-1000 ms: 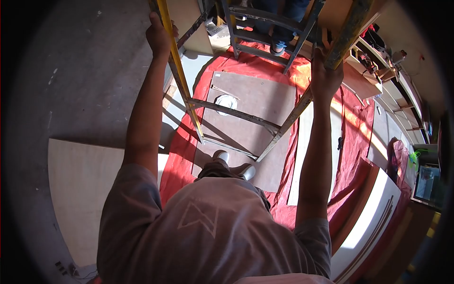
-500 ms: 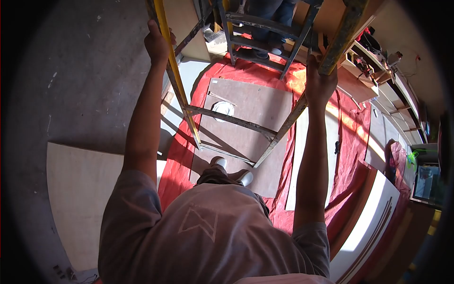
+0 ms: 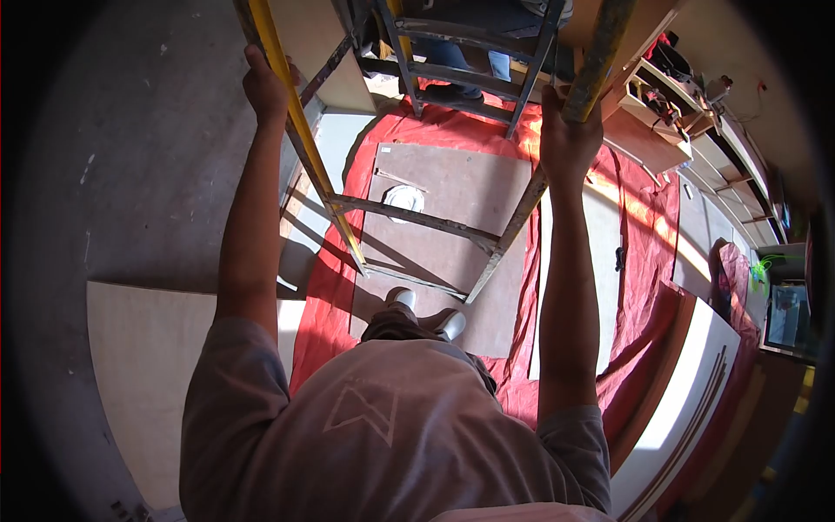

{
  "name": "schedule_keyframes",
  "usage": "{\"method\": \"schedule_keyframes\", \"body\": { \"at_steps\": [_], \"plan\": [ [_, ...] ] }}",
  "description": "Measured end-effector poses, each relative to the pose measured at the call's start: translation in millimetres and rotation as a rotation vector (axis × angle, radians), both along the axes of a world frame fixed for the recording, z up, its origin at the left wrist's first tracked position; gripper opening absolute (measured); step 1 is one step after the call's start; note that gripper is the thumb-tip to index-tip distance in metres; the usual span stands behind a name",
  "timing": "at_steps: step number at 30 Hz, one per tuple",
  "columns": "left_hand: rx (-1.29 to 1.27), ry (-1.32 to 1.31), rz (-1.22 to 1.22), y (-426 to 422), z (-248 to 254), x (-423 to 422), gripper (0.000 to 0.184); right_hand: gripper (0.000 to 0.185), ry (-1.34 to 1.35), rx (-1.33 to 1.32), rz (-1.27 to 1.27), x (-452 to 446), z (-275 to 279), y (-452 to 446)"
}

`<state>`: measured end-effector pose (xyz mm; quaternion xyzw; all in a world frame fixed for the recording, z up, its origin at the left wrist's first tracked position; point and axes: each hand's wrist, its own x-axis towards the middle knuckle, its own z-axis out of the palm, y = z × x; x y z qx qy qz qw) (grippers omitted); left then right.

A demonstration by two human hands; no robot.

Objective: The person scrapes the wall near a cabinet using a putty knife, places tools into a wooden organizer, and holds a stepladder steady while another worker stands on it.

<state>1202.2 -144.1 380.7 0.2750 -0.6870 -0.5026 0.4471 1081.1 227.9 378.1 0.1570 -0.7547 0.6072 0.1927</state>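
Observation:
A paint-spotted yellow stepladder (image 3: 304, 143) stands before me with its legs spread. My left hand (image 3: 268, 85) is wrapped round its left rail, near the top of the view. On the right rail my right hand (image 3: 571, 139) is closed, just under the thick yellow part. The lower rungs cross above a brown board (image 3: 452, 187) lying on red sheeting (image 3: 435, 126). A round white object (image 3: 404, 202) rests on that board behind a rung. My shoes (image 3: 450, 324) are near the foot of the ladder.
Another person's leg (image 3: 445, 59) shows behind the far rungs. A pale board (image 3: 156, 365) lies at the left, and a white panel (image 3: 687, 383) with dark strips at the right. Wooden shelving (image 3: 735, 165) with tools runs along the right side, near a glass tank (image 3: 788, 317).
Both my hands and the upper ladder have shifted left in view, still gripped. The other person's legs behind the ladder have changed position, with one foot now raised near the top.

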Motion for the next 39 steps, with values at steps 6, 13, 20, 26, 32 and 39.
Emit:
{"method": "schedule_keyframes", "body": {
  "at_steps": [6,13,20,26,32,39],
  "plan": [
    [0.028,0.013,-0.035,3,5,-2,0.076,0.024,0.096,-0.016,-0.014,1,3,-2],
    [0.046,0.013,-0.019,5,4,0,0.08,0.029,0.125,0.041,-0.011,-1,0,-1],
    [0.012,0.018,0.002,2,3,-1,0.08,0.032,0.12,0.054,-0.001,-1,-1,0],
    [0.022,0.034,-0.007,6,5,0,0.078,0.028,0.144,0.048,0.022,-4,-3,1],
    [0.03,0.033,0.01,6,4,0,0.077,0.026,0.123,0.013,0.028,-9,-9,1],
    [0.014,0.03,0.02,3,2,1,0.076,0.027,0.146,0.033,0.005,-13,-12,2]
  ]
}}
